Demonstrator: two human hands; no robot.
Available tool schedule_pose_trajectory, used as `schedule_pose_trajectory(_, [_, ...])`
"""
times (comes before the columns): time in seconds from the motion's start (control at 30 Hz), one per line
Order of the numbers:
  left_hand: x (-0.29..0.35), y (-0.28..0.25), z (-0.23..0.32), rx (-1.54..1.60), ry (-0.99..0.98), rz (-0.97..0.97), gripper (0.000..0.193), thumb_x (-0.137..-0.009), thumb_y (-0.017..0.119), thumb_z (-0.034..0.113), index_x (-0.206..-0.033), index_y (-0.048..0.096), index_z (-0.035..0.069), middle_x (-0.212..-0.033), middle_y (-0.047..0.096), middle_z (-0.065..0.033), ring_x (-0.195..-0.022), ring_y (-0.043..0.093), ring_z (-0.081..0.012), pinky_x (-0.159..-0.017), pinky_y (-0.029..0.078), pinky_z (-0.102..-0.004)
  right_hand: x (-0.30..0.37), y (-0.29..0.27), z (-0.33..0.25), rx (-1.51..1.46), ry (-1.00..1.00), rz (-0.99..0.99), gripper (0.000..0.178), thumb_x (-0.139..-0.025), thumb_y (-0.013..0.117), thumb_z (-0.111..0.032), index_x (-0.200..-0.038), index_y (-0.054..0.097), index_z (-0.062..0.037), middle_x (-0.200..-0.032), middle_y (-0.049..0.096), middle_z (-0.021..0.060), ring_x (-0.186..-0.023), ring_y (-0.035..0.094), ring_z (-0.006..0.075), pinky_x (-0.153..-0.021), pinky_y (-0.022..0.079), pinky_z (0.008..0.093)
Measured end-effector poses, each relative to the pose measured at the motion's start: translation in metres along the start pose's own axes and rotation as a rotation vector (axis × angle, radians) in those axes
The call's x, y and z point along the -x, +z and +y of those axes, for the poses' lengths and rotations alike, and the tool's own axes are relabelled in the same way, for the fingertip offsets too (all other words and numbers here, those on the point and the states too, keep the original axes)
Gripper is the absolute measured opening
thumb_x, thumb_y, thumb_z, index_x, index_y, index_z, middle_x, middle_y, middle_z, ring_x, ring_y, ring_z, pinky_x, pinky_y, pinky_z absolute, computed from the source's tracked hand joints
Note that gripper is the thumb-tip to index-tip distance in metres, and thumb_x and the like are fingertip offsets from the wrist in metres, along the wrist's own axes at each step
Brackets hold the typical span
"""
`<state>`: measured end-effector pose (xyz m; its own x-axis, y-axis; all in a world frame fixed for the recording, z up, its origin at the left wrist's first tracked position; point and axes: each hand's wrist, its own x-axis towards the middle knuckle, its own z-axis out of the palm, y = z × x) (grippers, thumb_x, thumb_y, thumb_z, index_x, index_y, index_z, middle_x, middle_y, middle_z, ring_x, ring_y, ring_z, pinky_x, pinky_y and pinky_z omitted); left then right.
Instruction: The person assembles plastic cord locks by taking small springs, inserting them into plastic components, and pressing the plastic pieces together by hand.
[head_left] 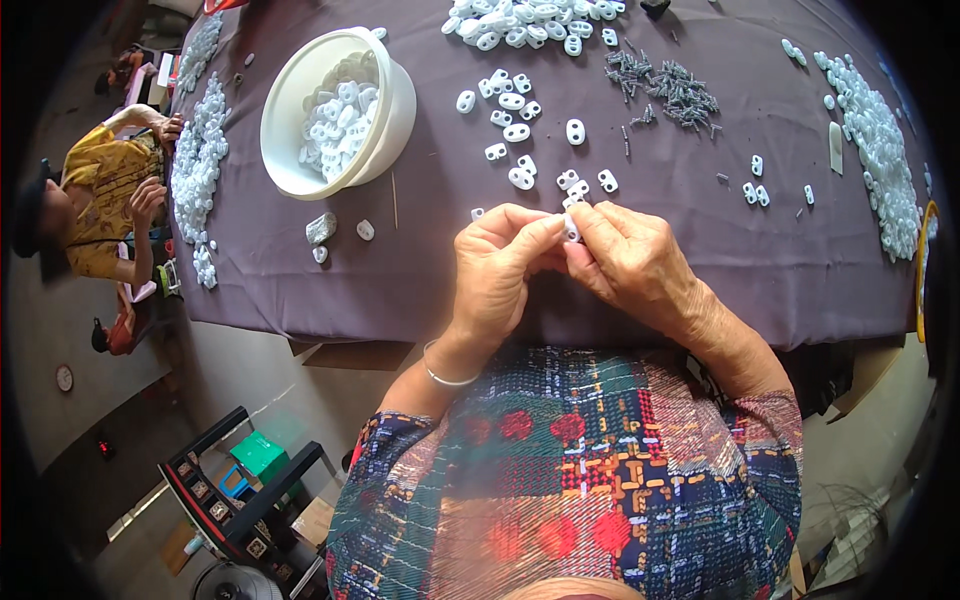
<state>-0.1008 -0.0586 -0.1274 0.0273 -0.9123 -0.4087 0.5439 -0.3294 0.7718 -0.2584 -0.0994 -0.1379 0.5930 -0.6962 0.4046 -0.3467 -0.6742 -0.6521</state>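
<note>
My left hand [503, 262] and my right hand [640, 262] meet near the table's front edge, fingers pinched. Between their fingertips they hold one small white cord lock [572, 232] with a dark hole facing up; the fingers cover part of it. Just beyond my fingers lie several loose white cord lock pieces [607, 181], some oval with two holes, some blockier. More oval pieces [516, 132] are scattered farther up the cloth. A heap of small dark grey springs [684, 97] lies beyond my right hand, with a few strays around it.
On the left a cream tub [398, 120] holds many white pieces. White heaps lie at the far edge [530, 20], the left [198, 150] and the right [880, 160]. A thin stick [394, 202] rests by the tub. Across the left edge sits a person in yellow [100, 190].
</note>
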Motion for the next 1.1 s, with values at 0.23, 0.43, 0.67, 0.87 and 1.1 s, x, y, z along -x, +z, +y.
schedule_pose_trajectory(0.23, [0.004, -0.003, 0.027, -0.172, 0.279, 0.081, 0.010, -0.086, 0.060, 0.006, -0.089, 0.058, -0.003, -0.080, 0.064, -0.0110, -0.069, 0.063, -0.0150, -0.062, 0.053, -0.0256, -0.006, -0.013, -0.007, -0.036, 0.041, 0.145, 0.037, -0.072, 0.065, -0.003, -0.107, 0.054, 0.0042, -0.070, 0.054, 0.0081, -0.053, 0.052, 0.0174, -0.049, 0.044, 0.0285])
schedule_pose_trajectory(0.43, [-0.022, -0.046, 0.112, -0.686, 0.965, 0.515, 0.009, -0.085, 0.060, 0.003, -0.091, 0.060, -0.004, -0.079, 0.065, -0.0101, -0.067, 0.061, -0.0129, -0.059, 0.051, -0.0230, -0.002, -0.011, -0.008, -0.038, 0.007, 0.135, 0.031, -0.072, 0.062, 0.003, -0.103, 0.056, 0.0049, -0.068, 0.053, 0.0076, -0.052, 0.051, 0.0149, -0.047, 0.043, 0.0256])
schedule_pose_trajectory(0.67, [-0.017, -0.061, 0.099, -1.177, 1.121, 0.712, 0.019, -0.074, 0.072, 0.010, -0.091, 0.067, 0.006, -0.084, 0.062, -0.0051, -0.079, 0.055, -0.0174, -0.065, 0.043, -0.0277, -0.006, -0.009, -0.002, -0.005, 0.025, 0.156, 0.028, -0.074, 0.060, 0.005, -0.102, 0.057, 0.0048, -0.069, 0.054, 0.0082, -0.052, 0.051, 0.0143, -0.047, 0.043, 0.0251])
schedule_pose_trajectory(0.87, [-0.002, -0.061, 0.042, -1.340, 0.655, 0.239, 0.021, -0.071, 0.073, 0.007, -0.090, 0.065, 0.002, -0.086, 0.061, -0.0057, -0.079, 0.055, -0.0162, -0.071, 0.045, -0.0269, -0.007, -0.008, -0.005, -0.030, 0.028, 0.160, 0.027, -0.074, 0.060, 0.007, -0.100, 0.057, 0.0052, -0.069, 0.054, 0.0089, -0.052, 0.051, 0.0151, -0.047, 0.043, 0.0258])
schedule_pose_trajectory(1.1, [-0.007, -0.053, 0.028, -1.422, 0.712, 0.120, 0.015, -0.068, 0.072, 0.004, -0.080, 0.063, 0.003, -0.084, 0.060, -0.0066, -0.077, 0.054, -0.0205, -0.070, 0.045, -0.0294, -0.002, -0.005, -0.001, -0.006, 0.001, 0.176, 0.025, -0.074, 0.061, 0.005, -0.098, 0.057, 0.0055, -0.071, 0.056, 0.0111, -0.054, 0.054, 0.0200, -0.049, 0.046, 0.0297])
